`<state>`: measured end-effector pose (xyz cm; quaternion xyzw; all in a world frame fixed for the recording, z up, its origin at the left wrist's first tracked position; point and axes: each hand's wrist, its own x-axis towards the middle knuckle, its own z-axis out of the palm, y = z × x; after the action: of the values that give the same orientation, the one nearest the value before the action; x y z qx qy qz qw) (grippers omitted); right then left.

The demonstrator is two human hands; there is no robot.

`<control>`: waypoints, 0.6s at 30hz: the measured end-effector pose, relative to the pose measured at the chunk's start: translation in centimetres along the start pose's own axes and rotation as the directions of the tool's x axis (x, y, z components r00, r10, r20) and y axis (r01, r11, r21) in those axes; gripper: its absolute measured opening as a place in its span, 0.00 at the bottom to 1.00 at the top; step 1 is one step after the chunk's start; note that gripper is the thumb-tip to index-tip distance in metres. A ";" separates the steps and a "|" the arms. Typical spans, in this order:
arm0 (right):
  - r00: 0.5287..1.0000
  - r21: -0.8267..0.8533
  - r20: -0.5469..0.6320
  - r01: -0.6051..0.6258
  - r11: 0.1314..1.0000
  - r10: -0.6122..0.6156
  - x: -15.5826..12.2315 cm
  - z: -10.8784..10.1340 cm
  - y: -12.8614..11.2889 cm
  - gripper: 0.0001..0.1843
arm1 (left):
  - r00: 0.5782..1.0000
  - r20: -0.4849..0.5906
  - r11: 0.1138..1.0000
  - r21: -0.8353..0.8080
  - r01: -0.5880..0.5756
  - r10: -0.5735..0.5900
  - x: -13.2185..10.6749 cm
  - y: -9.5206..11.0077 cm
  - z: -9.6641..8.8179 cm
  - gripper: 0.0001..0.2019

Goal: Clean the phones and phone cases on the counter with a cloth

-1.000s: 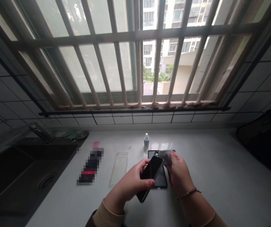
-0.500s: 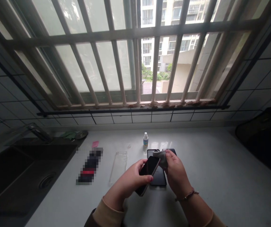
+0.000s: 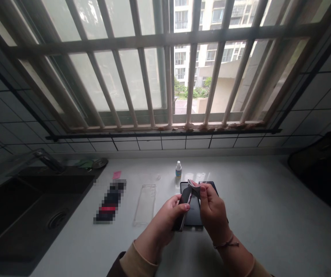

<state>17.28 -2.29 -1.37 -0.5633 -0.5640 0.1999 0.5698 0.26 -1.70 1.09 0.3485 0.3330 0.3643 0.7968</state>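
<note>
My left hand [image 3: 173, 215] is closed around a dark smartphone [image 3: 185, 195], which is tilted so its edge shows. Pinched in my right hand [image 3: 214, 207] is a grey cloth [image 3: 194, 188], held against the phone's upper end. Below the two hands lies a black phone case [image 3: 193, 216] on the counter, partly covered by them. A second dark flat object [image 3: 211, 184] sits just behind my right hand, mostly hidden. The small white-capped bottle [image 3: 178, 170] stands upright beyond the phone.
A clear phone case [image 3: 144, 206] lies left of my hands on the white counter [image 3: 269, 215]. Farther left are a blurred-out dark item [image 3: 109, 202], a pink packet [image 3: 117, 175] and a sink [image 3: 35, 215] with a faucet [image 3: 49, 161]. A black bag-like shape [image 3: 324, 169] stands at right.
The phone has turned from showing its screen to more edge-on. My right hand has brought the cloth onto the phone's upper end.
</note>
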 end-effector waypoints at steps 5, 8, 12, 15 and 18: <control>0.945 0.034 0.151 0.288 0.957 -0.290 -0.5 0.1 -1.0 0.18 | 0.985 -0.152 0.973 -0.228 0.042 -0.078 0.1 0.1 0.8 0.22; 0.881 0.093 0.246 0.393 0.915 -0.404 -0.9 0.3 -1.6 0.22 | 0.976 -0.150 0.923 -0.374 0.090 -0.156 0.5 0.1 0.2 0.22; 0.795 0.196 0.310 0.483 0.854 -0.521 -1.4 0.4 -2.5 0.27 | 0.960 -0.235 0.917 -0.397 0.047 -0.150 0.8 0.4 -0.4 0.23; 0.735 0.267 0.352 0.514 0.815 -0.579 -1.7 0.2 -3.0 0.28 | 0.931 -0.346 0.911 -0.410 -0.039 -0.115 0.9 0.7 -0.1 0.22; 0.695 0.314 0.372 0.530 0.788 -0.616 -1.8 0.0 -3.2 0.29 | 0.925 -0.374 0.902 -0.418 -0.108 -0.063 0.9 0.9 0.2 0.20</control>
<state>15.47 -4.76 0.66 -0.2408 -0.8080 0.1882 0.5037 0.57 -0.56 1.65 0.0905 0.3874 0.4984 0.7702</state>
